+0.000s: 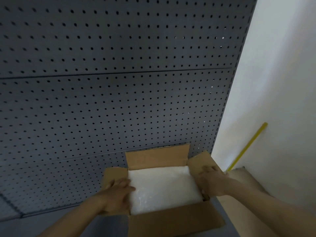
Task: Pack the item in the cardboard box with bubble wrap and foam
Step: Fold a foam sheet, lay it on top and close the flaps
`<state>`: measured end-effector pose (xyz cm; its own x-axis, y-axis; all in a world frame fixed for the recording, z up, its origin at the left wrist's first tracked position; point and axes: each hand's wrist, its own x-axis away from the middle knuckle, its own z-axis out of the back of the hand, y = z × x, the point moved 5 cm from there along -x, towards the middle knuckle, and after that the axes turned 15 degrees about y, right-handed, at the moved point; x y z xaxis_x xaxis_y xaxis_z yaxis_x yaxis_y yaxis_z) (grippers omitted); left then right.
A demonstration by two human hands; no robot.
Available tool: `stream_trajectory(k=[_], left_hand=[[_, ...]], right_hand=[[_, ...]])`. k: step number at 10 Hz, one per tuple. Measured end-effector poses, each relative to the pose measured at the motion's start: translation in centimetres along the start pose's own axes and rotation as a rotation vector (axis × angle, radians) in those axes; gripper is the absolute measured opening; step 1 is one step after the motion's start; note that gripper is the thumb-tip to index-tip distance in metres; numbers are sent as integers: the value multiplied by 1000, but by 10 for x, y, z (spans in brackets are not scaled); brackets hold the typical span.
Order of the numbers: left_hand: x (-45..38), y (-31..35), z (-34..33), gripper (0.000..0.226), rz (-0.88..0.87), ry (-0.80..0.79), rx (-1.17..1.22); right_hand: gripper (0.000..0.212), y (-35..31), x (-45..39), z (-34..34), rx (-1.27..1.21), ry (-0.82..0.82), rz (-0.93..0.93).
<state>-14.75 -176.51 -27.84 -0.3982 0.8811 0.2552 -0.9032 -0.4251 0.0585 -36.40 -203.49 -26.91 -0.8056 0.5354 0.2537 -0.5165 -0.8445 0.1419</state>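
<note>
The item itself cannot be made out: the box (171,185) is filled to its opening by a white, faintly glossy sheet (162,185), and whether this is bubble wrap or foam cannot be told through the blur. What lies beneath it is hidden. The box's near flap (176,219) is folded outward toward the viewer, and the far flap (157,158) stands against a grey pegboard (111,74). The surface under the box is mostly covered and cut off at the lower edge. The left hand (118,194) is laid over the left flap, its fingers (127,184) held straight and close together, their tips touching the left edge of the white sheet. The right hand (211,180) is rested on the right flap, fingers (209,168) loosely spread and pointing away; whether its thumb reaches into the box cannot be told. A yellow strip (248,146) leans against the white wall (282,82) at right, beside a pale, blurred object (242,175) of unclear kind.
</note>
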Motion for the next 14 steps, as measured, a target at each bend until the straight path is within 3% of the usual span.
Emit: stream_trajectory(k=[1,2,3,4,5,6,7,8,9,11,12,13,14], left_hand=[[1,-2,0,72,-20,-13,-6],[1,-2,-1,73,-26,-20,-10],[2,2,-1,72,-14,-29,0],[4,7,-2,71,2,-54,18],[6,9,1,68,11,-71,34],[9,8,2,62,25,-49,74],[18,-3,7,55,135,65,109],[31,-22,16,50,375,234,105],[41,-31,18,31,520,222,210],[37,-9,38,23,476,387,399],[30,16,56,18,387,467,466],[20,40,58,27,309,490,551],[10,58,49,51,262,433,561]], right_hand=[[61,0,18,14,41,40,-5],[55,7,28,23,-106,141,-113],[54,5,34,38,-334,335,-236],[29,-25,37,42,-628,441,-204],[27,-77,36,18,-706,224,-14],[52,-95,26,-7,-456,82,57],[37,-94,16,-3,-376,140,58],[36,-86,9,1,-397,151,83],[30,-73,0,-3,-450,147,81],[20,-72,-9,-1,-477,141,98],[36,-69,-10,3,-467,179,98],[38,-70,-3,9,-458,166,120],[32,-68,-5,7,-467,156,147]])
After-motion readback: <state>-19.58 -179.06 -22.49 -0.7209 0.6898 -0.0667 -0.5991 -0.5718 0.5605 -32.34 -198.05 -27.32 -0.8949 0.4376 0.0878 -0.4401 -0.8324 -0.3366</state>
